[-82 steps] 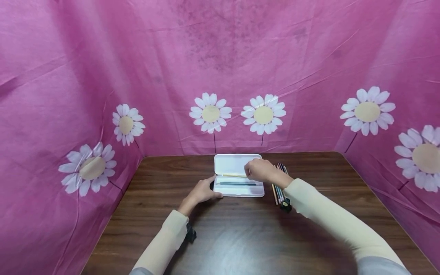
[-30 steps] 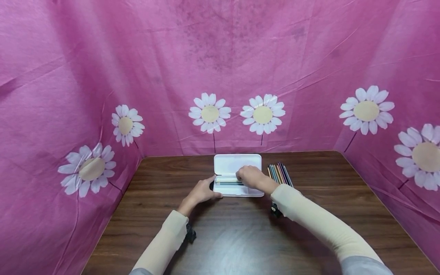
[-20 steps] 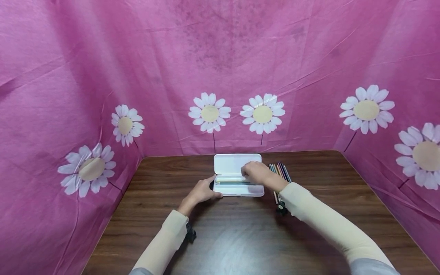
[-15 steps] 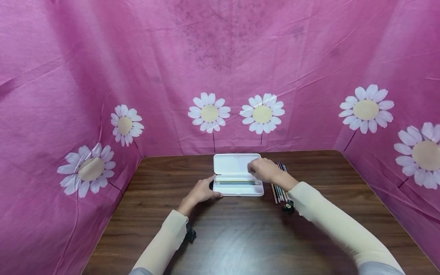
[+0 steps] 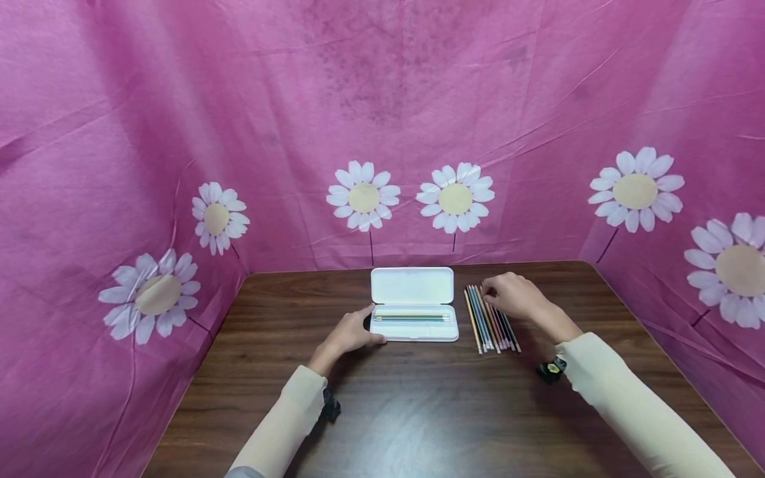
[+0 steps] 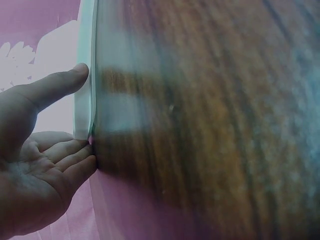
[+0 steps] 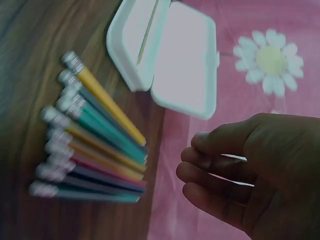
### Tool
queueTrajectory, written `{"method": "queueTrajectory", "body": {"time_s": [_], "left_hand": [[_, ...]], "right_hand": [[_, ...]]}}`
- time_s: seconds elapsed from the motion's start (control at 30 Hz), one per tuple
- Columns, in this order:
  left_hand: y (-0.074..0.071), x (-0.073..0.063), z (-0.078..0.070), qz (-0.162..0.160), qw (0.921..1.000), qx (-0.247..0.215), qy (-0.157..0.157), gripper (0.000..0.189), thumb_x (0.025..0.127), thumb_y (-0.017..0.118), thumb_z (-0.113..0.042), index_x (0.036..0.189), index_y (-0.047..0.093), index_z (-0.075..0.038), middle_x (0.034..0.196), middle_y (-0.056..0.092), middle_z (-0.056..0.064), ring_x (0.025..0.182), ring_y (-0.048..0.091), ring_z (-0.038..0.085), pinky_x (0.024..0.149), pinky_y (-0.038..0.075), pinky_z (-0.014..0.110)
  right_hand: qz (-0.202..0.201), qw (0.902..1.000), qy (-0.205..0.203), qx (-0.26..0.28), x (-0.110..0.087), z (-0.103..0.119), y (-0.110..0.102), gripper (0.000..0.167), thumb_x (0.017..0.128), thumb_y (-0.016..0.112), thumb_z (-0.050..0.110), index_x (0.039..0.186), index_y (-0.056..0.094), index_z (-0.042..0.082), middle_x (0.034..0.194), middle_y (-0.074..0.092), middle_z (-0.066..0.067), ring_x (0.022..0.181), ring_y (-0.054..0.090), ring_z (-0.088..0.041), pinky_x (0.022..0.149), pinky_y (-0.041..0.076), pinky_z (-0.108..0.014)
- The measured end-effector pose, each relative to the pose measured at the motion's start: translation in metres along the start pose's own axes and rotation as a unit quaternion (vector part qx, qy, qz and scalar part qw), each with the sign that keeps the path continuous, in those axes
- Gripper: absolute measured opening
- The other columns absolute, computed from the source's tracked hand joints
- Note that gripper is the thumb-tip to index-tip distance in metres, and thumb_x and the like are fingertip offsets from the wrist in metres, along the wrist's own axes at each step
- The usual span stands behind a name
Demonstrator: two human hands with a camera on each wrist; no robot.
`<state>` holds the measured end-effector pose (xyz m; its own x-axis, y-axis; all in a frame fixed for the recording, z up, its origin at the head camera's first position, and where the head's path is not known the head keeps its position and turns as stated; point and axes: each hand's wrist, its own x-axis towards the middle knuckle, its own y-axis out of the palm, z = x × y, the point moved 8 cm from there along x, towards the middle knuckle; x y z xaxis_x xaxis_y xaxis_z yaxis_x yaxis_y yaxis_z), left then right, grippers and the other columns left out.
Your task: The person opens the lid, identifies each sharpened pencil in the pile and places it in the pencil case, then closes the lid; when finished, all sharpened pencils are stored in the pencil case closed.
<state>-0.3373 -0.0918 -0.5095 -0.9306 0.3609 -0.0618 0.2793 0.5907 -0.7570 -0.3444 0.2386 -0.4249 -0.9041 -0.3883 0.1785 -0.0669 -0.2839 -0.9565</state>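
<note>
A white pencil case lies with its lid raised at the back of the table, and several pencils rest lengthwise in its tray. My left hand holds the case's left end, thumb on the front edge and fingers at the side, as the left wrist view also shows. To the right of the case, several pencils in different colours fan out side by side, their eraser ends toward me. Over their far ends hovers my right hand, loosely curled; nothing shows between its fingers in the right wrist view.
The brown wooden table extends in front of the case. A pink cloth with daisies hangs behind the table and along both sides.
My right hand has left a yellow pencil in the case's tray and moved right to above the loose pencils, uncovering the tray. The left hand and case have stayed in place.
</note>
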Motion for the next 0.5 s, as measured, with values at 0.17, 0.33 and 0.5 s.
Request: {"method": "queueTrajectory", "body": {"time_s": [0.17,0.33,0.5], "left_hand": [[-0.001,-0.001,0.000,0.001,1.0000,-0.003,-0.003,0.092,0.088,0.088,-0.032,0.164,0.042,-0.007,0.154,0.058,0.024,0.142,0.056,0.037,0.119,0.045,0.054],[-0.002,-0.001,0.000,-0.002,1.0000,-0.007,0.000,0.092,0.088,0.089,-0.032,0.163,0.043,-0.007,0.154,0.058,0.023,0.141,0.057,0.037,0.118,0.045,0.054],[0.000,-0.001,0.000,-0.002,1.0000,-0.006,0.002,0.093,0.087,0.089,-0.031,0.163,0.043,-0.006,0.153,0.059,0.024,0.139,0.058,0.036,0.118,0.046,0.054]], "right_hand": [[0.011,0.9992,0.038,0.001,-0.019,-0.025,0.008,0.006,0.092,0.075,0.013,0.094,0.080,0.011,0.087,0.077,-0.004,0.076,0.067,-0.020,0.070,0.055,-0.051],[0.027,0.9966,0.076,0.014,-0.032,-0.046,0.022,0.006,0.094,0.074,0.015,0.092,0.078,0.013,0.088,0.076,-0.005,0.079,0.068,-0.023,0.069,0.055,-0.051],[0.044,0.9939,0.098,0.024,-0.043,-0.060,0.039,0.008,0.094,0.073,0.016,0.089,0.076,0.012,0.087,0.075,-0.005,0.078,0.067,-0.023,0.069,0.055,-0.051]]}}
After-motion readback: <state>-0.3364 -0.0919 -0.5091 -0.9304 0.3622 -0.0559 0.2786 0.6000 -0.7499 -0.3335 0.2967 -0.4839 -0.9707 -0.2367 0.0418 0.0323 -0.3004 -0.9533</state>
